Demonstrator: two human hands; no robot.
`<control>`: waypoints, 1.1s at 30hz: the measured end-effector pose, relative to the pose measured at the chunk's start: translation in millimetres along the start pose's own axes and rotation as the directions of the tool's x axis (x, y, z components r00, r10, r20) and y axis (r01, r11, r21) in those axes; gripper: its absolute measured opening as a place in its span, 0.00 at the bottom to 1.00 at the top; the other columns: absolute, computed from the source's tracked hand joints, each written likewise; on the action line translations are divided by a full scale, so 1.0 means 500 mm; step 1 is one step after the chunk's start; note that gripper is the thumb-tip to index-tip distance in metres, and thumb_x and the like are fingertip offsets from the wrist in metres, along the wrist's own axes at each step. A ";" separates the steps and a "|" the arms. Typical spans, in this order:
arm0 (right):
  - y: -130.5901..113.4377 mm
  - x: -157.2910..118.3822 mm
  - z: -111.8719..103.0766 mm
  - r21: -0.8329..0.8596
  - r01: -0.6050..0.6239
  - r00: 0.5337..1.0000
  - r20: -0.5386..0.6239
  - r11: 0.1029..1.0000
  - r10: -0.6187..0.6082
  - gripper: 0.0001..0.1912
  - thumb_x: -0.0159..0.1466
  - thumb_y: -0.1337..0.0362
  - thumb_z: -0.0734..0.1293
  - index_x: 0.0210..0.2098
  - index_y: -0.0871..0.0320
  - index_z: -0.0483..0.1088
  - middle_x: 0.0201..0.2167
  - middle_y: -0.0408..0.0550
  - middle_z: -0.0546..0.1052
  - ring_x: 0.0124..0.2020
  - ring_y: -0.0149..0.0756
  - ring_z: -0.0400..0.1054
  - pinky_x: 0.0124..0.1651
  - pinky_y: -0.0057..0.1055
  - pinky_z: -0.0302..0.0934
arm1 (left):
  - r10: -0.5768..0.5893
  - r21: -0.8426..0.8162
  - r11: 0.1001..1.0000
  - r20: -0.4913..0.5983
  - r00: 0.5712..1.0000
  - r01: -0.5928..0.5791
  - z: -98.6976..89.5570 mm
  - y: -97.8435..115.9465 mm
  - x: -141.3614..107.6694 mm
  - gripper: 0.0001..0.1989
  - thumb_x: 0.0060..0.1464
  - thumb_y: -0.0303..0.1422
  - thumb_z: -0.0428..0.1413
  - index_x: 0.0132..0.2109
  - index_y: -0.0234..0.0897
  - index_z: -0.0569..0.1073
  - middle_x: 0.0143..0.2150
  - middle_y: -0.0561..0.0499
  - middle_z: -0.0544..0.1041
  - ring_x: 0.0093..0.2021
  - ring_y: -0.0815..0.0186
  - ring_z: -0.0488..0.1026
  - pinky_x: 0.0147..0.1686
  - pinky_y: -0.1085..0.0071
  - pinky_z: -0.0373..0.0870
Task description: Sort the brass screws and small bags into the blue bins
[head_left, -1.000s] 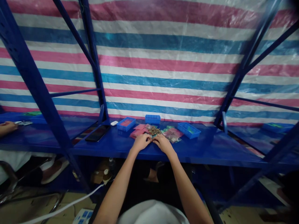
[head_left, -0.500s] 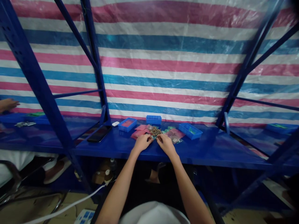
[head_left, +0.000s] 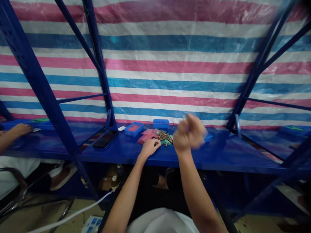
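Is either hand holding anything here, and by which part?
It cannot be told: the right hand is blurred, and the left hand, near the metal pieces, shows too little detail.

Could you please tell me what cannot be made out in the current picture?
In the head view:
Right hand: blurred, so any grip is unclear.
Blue tray behind it: mostly hidden by that hand.
Brass-coloured pieces: too small to tell exact shape.
Co-worker's arm: cut off by the left edge.

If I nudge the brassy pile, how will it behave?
The brassy pile would probably spread rather than slide whole: it looks like many loose bits. Its glints suggest hard, perhaps slippery surfaces. Rolling is uncertain; individual shapes are too small to tell.
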State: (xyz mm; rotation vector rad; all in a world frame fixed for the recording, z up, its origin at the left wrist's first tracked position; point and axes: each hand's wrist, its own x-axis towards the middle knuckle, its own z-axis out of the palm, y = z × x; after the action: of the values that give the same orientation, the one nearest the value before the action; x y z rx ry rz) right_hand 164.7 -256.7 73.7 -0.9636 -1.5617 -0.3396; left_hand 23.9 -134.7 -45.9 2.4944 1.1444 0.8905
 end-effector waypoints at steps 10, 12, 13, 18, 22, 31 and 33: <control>0.182 -0.140 0.082 -0.537 -0.417 0.809 0.149 0.733 0.569 0.13 0.69 0.56 0.62 0.41 0.59 0.72 0.30 0.46 0.75 0.29 0.31 0.70 0.34 0.32 0.66 | 0.002 -0.007 1.000 -0.037 0.999 -0.002 0.002 0.003 -0.003 0.13 0.60 0.40 0.54 0.36 0.37 0.78 0.35 0.48 0.80 0.36 0.62 0.76 0.33 0.73 0.63; 0.186 -0.177 0.076 -0.549 -0.422 0.796 0.157 0.722 0.584 0.14 0.69 0.55 0.61 0.41 0.58 0.71 0.31 0.45 0.75 0.29 0.30 0.69 0.34 0.30 0.66 | -0.001 -0.007 1.000 -0.039 0.999 0.000 0.001 0.004 -0.004 0.12 0.60 0.40 0.54 0.35 0.38 0.78 0.34 0.48 0.80 0.35 0.62 0.75 0.33 0.73 0.63; 0.188 -0.184 0.075 -0.550 -0.420 0.793 0.163 0.722 0.587 0.14 0.69 0.55 0.60 0.42 0.57 0.72 0.31 0.46 0.75 0.29 0.31 0.70 0.34 0.31 0.65 | -0.001 -0.006 1.000 -0.038 0.999 0.001 0.000 0.005 -0.004 0.12 0.60 0.39 0.54 0.34 0.38 0.78 0.33 0.49 0.80 0.34 0.63 0.75 0.32 0.73 0.62; 0.204 -0.182 0.086 -0.525 -0.367 0.801 0.242 0.768 0.548 0.13 0.69 0.58 0.60 0.40 0.56 0.74 0.31 0.53 0.77 0.33 0.41 0.71 0.34 0.33 0.61 | -0.001 -0.001 1.000 -0.025 1.000 0.001 -0.002 0.003 -0.004 0.10 0.58 0.39 0.56 0.35 0.38 0.78 0.33 0.50 0.80 0.35 0.63 0.75 0.33 0.73 0.63; 0.206 -0.187 0.089 -0.487 -0.292 0.818 0.319 0.823 0.479 0.10 0.67 0.59 0.62 0.41 0.54 0.74 0.41 0.54 0.74 0.41 0.41 0.69 0.39 0.32 0.62 | 0.002 -0.010 1.000 -0.004 1.000 -0.002 -0.001 0.003 -0.004 0.08 0.54 0.38 0.59 0.34 0.38 0.78 0.32 0.51 0.79 0.33 0.64 0.75 0.32 0.73 0.63; 0.206 -0.184 0.096 -0.354 -0.231 0.790 0.475 0.906 0.387 0.04 0.64 0.64 0.65 0.33 0.54 0.72 0.35 0.48 0.74 0.40 0.39 0.69 0.41 0.31 0.61 | -0.004 -0.022 1.000 0.003 1.000 0.004 -0.003 0.003 -0.004 0.06 0.53 0.36 0.60 0.35 0.38 0.78 0.32 0.52 0.79 0.33 0.64 0.75 0.31 0.74 0.63; 0.211 -0.186 0.098 -0.339 -0.266 0.783 0.470 0.902 0.407 0.04 0.64 0.65 0.65 0.32 0.55 0.70 0.33 0.48 0.74 0.37 0.38 0.69 0.38 0.30 0.60 | -0.004 -0.024 1.000 0.001 1.000 0.004 -0.003 0.003 -0.004 0.07 0.53 0.36 0.60 0.35 0.38 0.78 0.31 0.51 0.79 0.33 0.64 0.75 0.31 0.74 0.64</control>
State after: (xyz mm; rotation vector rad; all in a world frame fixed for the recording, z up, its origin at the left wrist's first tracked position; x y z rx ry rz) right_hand 203.7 -193.6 -55.5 -1.6255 -1.8180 -0.0035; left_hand 22.7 -137.1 -45.2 2.4720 1.1319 0.8968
